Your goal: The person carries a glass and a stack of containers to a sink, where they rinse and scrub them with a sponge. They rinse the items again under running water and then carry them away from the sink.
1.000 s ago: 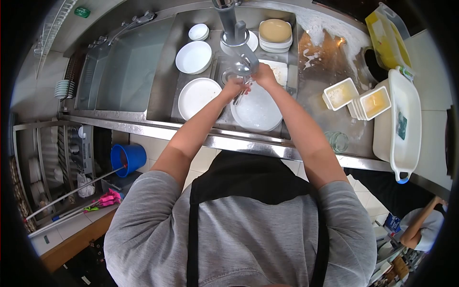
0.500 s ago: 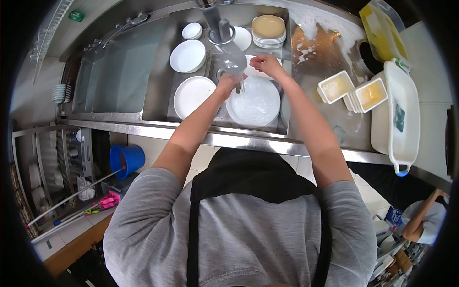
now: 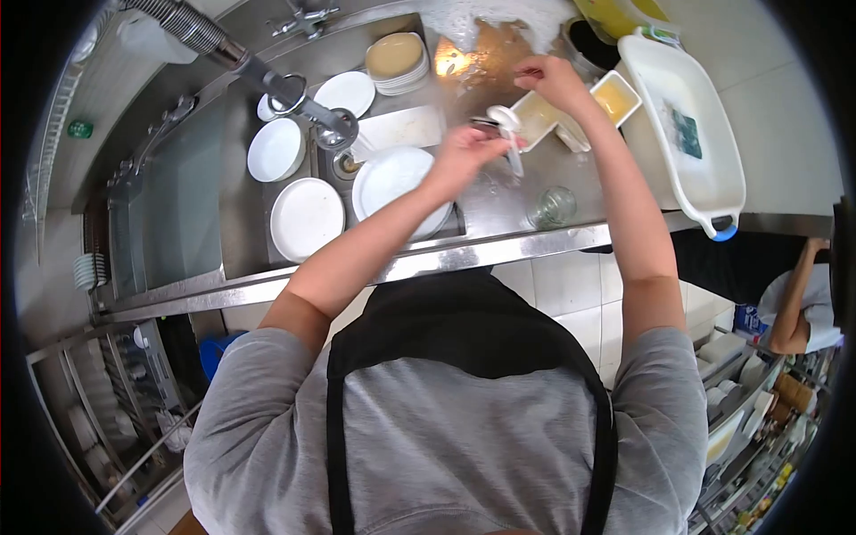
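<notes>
My left hand [image 3: 465, 160] is closed around a few spoons [image 3: 505, 119], at least one of them white, held over the metal counter right of the sink. A darker piece beside them is too blurred to name. My right hand [image 3: 555, 82] is above the back of the counter, its fingers pinched together; whatever may be between them is hidden. Just below it stand white rectangular containers [image 3: 615, 98] with yellowish insides. A clear glass [image 3: 556, 206] lies near the counter's front edge.
In the sink are a large white plate [image 3: 397, 183], a round dish [image 3: 307, 219], a bowl [image 3: 275, 150] and stacked plates [image 3: 396, 61]. A spray faucet [image 3: 337, 129] hangs over them. A white tub [image 3: 724, 169] stands at right. Another person [image 3: 794, 308] is at far right.
My view has turned to the right. Both hands have moved from under the faucet to above the right counter, the left carrying the spoons along. Water no longer splashes on the large plate.
</notes>
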Tool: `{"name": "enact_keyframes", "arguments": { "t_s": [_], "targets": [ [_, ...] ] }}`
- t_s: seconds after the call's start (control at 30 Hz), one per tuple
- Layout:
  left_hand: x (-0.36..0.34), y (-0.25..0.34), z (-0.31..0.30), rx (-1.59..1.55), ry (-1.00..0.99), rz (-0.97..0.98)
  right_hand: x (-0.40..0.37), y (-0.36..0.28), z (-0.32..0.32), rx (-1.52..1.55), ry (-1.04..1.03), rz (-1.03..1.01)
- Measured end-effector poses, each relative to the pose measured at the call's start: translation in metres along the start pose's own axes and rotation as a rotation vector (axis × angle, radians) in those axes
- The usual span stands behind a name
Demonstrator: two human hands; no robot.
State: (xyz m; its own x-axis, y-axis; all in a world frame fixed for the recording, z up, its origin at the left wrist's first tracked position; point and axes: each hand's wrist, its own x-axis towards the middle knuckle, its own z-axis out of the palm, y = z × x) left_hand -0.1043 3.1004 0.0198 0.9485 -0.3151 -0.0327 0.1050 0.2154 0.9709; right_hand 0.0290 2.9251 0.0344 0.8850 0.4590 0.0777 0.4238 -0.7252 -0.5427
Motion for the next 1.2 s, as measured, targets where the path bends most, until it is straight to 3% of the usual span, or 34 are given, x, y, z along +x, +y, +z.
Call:
{"name": "enact_keyframes", "arguments": {
  "t_s": [0.07,0.13,0.17,0.23,0.27,0.33,0.43,0.47,0.53,0.63,0.7,0.77,0.87,0.9,0.97,1.07,1.1,1.17,1.2],
  "targets": [
    [0.007,-0.007,0.035,0.019,-0.099,0.068,0.001,0.023,-0.007,-0.050,0.070,0.056],
    [0.014,-0.034,0.061,-0.123,-0.201,-0.028,0.003,0.040,-0.008,-0.336,-0.012,0.101],
    [0.014,-0.044,0.068,-0.120,-0.203,-0.026,0.004,0.047,-0.005,-0.457,-0.086,0.021],
    [0.012,-0.054,0.078,0.272,-0.218,0.102,0.006,0.044,0.004,-0.506,-0.118,0.071],
    [0.010,-0.061,0.080,0.276,-0.218,0.103,0.008,0.039,0.009,-0.555,-0.154,0.121],
    [0.008,-0.079,0.078,0.546,-0.036,0.266,0.001,-0.006,-0.008,-0.540,-0.190,0.111],
    [0.010,-0.093,0.072,0.728,-0.012,0.336,0.000,-0.038,-0.026,-0.528,-0.218,0.078],
    [0.012,-0.095,0.070,0.732,-0.003,0.334,0.002,-0.044,-0.029,-0.531,-0.206,0.061],
    [0.013,-0.087,0.067,0.207,-0.059,0.051,0.009,-0.056,-0.028,-0.535,-0.182,0.022],
    [0.007,-0.078,0.019,0.215,0.025,0.037,0.042,-0.033,0.003,-0.654,-0.261,-0.075],
    [-0.002,-0.092,-0.043,-0.136,0.179,-0.261,0.060,-0.040,0.021,-0.768,-0.335,-0.158],
    [-0.026,-0.089,-0.087,-0.314,0.593,-0.304,0.068,-0.075,0.032,-0.583,-0.291,-0.138],
    [-0.040,-0.053,-0.124,-0.577,0.911,-0.473,0.088,-0.089,0.105,-0.604,-0.299,-0.277],
    [-0.045,-0.053,-0.140,-0.580,0.921,-0.468,0.091,-0.096,0.124,-0.573,-0.361,-0.351],
    [-0.056,-0.065,-0.180,-0.674,0.514,-0.315,0.078,-0.112,0.161,-0.355,-0.332,-0.294],
    [-0.064,-0.091,-0.228,-0.472,0.507,-0.476,0.072,-0.106,0.216,-0.265,-0.403,-0.262],
    [-0.067,-0.088,-0.227,-0.369,0.572,-0.449,0.068,-0.104,0.232,-0.258,-0.413,-0.268],
    [-0.070,-0.085,-0.232,-0.262,0.604,-0.470,0.063,-0.102,0.252,0.040,-0.113,-0.356],
    [-0.069,-0.085,-0.235,-0.152,0.624,-0.483,0.061,-0.111,0.250,0.041,-0.117,-0.358]
  ]
}}
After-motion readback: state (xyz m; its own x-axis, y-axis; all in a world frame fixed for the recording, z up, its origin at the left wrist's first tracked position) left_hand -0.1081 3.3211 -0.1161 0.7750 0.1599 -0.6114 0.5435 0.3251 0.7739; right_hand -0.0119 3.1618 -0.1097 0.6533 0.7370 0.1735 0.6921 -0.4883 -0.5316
